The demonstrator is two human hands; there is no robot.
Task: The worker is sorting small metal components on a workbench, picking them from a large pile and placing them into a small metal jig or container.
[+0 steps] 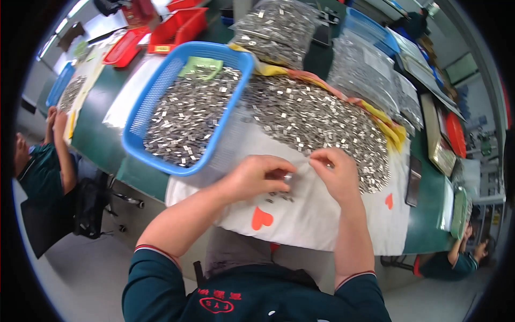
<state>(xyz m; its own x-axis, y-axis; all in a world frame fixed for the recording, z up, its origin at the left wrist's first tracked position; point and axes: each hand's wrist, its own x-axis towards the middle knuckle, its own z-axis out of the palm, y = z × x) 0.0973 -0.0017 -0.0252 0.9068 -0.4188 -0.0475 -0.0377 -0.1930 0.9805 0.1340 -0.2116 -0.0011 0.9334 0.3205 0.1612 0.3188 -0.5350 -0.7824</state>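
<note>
A broad heap of small flat silvery metal pieces [322,118] lies on a white cloth [316,225] in front of me. My left hand [257,174] is curled over the cloth left of the heap, and a shiny metal piece [288,176] shows at its fingertips. Several loose pieces [279,197] lie just below that hand. At the near edge of the heap, my right hand [337,170] pinches with thumb and forefinger; what lies between them is too small to make out. A blue plastic basket [131,121] full of similar pieces stands to the left, a green scrap [201,67] on top.
Clear bags of metal pieces [276,29] stand behind the heap, by a rolled yellow and orange cloth [322,83]. Red bins [179,29] sit at the far left. A dark phone [413,181] lies right of the cloth on the green table [142,177]. Other people work at both sides.
</note>
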